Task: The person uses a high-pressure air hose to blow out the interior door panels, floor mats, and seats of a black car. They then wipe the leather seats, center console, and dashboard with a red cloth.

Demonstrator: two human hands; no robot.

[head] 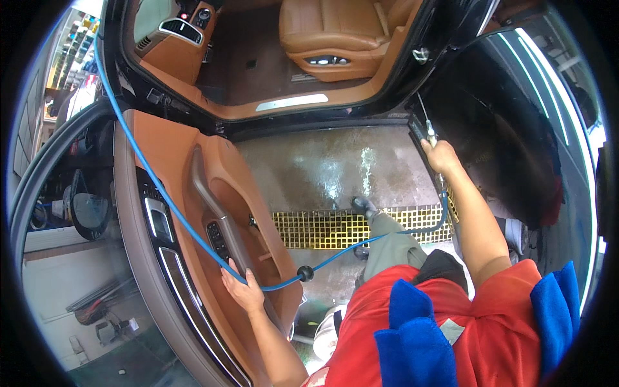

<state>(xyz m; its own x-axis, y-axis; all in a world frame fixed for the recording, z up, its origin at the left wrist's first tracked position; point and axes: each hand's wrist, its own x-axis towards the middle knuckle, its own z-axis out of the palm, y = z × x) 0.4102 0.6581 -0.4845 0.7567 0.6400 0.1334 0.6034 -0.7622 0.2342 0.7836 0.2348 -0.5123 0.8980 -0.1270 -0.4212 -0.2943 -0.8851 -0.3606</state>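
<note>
On the right, my right hand (442, 156) is closed around an air blow gun (431, 131), whose thin metal nozzle points up toward the rear edge of the car's door opening. A blue hose (346, 249) runs from the gun's lower end, across my leg, to my left hand (245, 287). My left hand has the hose between its thumb and fingers, in front of the tan leather door panel (159, 123). A black ball (305, 274) sits on the hose just right of that hand. From there the hose rises to the upper left.
The open car doorway shows a tan leather seat (333, 29) and a metal sill plate (291, 102). Below lies a wet floor (309, 169) with a yellow floor grating (329, 230). A dark car door (503, 121) stands at right. A white bucket (326, 336) is beside me.
</note>
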